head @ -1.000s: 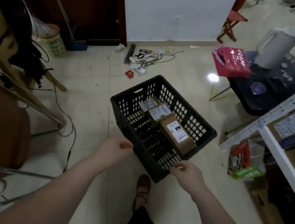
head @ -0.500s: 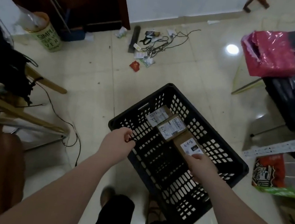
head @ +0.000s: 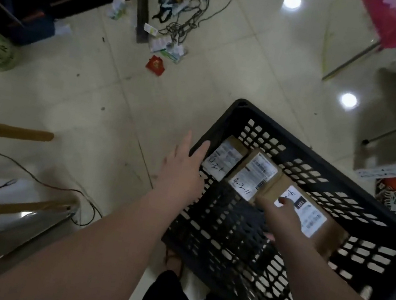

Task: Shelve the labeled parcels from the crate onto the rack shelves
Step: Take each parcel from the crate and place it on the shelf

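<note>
Black slotted crate [head: 244, 110] on floor; three brown parcels inside, label-up, touching in a row: left parcel [head: 225, 158] marked 4-2-1; middle parcel [head: 255, 176] 4-3-11; right parcel [head: 311, 216] largest.

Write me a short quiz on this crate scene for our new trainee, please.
1. How many parcels lie in the black crate?
2. True or false: the left hand grips a parcel.
3. Fill in: the right hand holds the ___ parcel of the row.

Key
1. Three: left parcel, middle parcel, right parcel.
2. False; its fingers are straight, over the crate's rim.
3. Right.
</note>
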Tool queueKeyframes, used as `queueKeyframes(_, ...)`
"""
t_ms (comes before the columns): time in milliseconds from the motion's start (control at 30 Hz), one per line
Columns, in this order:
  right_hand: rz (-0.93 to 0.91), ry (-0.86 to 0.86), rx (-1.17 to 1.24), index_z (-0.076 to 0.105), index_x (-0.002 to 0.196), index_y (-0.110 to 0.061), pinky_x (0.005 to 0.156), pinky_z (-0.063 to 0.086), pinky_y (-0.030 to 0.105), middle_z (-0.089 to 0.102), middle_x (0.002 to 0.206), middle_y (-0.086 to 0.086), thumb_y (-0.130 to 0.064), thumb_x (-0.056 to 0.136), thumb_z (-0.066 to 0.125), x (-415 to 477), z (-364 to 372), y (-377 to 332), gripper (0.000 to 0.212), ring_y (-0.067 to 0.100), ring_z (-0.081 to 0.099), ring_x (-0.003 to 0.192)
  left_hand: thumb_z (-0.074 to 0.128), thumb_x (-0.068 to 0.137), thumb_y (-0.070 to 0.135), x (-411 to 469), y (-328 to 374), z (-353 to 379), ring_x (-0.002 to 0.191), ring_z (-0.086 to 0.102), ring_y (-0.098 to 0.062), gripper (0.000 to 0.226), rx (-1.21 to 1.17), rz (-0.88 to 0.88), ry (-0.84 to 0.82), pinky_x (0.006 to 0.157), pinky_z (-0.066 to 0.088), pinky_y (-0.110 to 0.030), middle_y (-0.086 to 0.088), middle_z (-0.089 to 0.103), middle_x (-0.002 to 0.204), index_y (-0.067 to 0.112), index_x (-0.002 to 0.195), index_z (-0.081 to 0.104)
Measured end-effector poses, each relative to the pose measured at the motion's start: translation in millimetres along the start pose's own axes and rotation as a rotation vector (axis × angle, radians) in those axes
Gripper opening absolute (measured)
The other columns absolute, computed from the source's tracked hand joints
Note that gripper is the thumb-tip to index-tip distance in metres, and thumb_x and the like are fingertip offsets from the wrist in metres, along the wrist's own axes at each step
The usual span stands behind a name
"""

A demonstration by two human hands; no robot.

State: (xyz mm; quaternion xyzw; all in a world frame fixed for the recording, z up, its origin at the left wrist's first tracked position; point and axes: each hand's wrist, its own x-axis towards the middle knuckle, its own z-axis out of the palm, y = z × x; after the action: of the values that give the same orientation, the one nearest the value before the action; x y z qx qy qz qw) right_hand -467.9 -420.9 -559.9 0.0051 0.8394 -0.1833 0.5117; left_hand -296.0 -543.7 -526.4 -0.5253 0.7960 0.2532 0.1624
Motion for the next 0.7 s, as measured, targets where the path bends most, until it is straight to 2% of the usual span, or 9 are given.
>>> queueKeyframes(133,-0.015,0.1,-0.05,0.016,0.153,-0.014,0.084,0.047,0.04,0.031,0.152,0.018,-0.05,0.086,0.067,34,40,-14,0.092,0.039,0.043,0.128,0.053,0.093,0.022,29,-14,27,0.127,0.039,-0.027,0.086,0.011,0.128,0.026,0.102,0.04,-0.038,0.002,-0.012,0.16,0.037,0.151,-0.008)
queueKeyframes(200,0.021,0.136,-0.041,0.015,0.153,-0.014,0.092,0.041,0.046,0.022,0.154,0.018,-0.052,0.084,0.068,49,53,-20,0.095,0.041,0.033,0.136,0.052,0.093,0.021,36,-19,37,0.12,0.045,-0.026,0.085,-0.004,0.143,0.083,0.096,0.044,-0.037,0.002,-0.01,0.16,0.036,0.151,-0.008)
queueKeyframes(300,0.079,0.196,-0.018,0.009,0.154,-0.021,0.104,0.037,0.051,0.015,0.157,0.018,-0.056,0.08,0.07,75,66,-27,0.102,0.045,0.028,0.138,0.05,0.094,0.022,44,-24,48,0.118,0.047,-0.026,0.079,-0.041,0.159,0.146,0.092,0.048,-0.037,0.0,-0.003,0.161,0.037,0.152,-0.002)
queueKeyframes(367,0.115,0.197,-0.033,-0.003,0.155,-0.029,0.109,0.035,0.053,0.014,0.157,0.018,-0.058,0.078,0.07,88,75,-34,0.109,0.045,0.026,0.139,0.053,0.093,0.022,47,-25,52,0.114,0.051,-0.028,0.076,-0.05,0.178,0.209,0.089,0.05,-0.039,-0.004,0.007,0.16,0.035,0.152,0.006)
queueKeyframes(467,0.137,0.219,-0.07,-0.016,0.153,-0.035,0.107,0.033,0.053,0.015,0.153,0.019,-0.058,0.075,0.074,98,90,-48,0.121,0.041,0.026,0.138,0.062,0.087,0.021,50,-26,60,0.101,0.058,-0.03,0.076,-0.032,0.21,0.297,0.078,0.054,-0.038,-0.009,0.025,0.155,0.03,0.151,0.021)
queueKeyframes(600,0.149,0.339,-0.187,-0.013,0.153,-0.036,0.096,0.041,0.049,0.022,0.144,0.02,-0.05,0.07,0.082,106,106,-57,0.127,0.036,0.031,0.129,0.067,0.082,0.022,53,-29,65,0.086,0.061,-0.026,0.079,-0.012,0.204,0.326,0.064,0.055,-0.034,-0.009,0.031,0.151,0.029,0.149,0.026)
queueKeyframes(700,0.128,0.311,-0.175,-0.008,0.153,-0.037,0.099,0.04,0.05,0.021,0.144,0.022,-0.048,0.071,0.081,102,99,-53,0.122,0.039,0.028,0.133,0.066,0.082,0.022,51,-28,59,0.086,0.061,-0.026,0.079,-0.055,0.195,0.288,0.062,0.055,-0.033,-0.007,0.032,0.152,0.032,0.149,0.026)
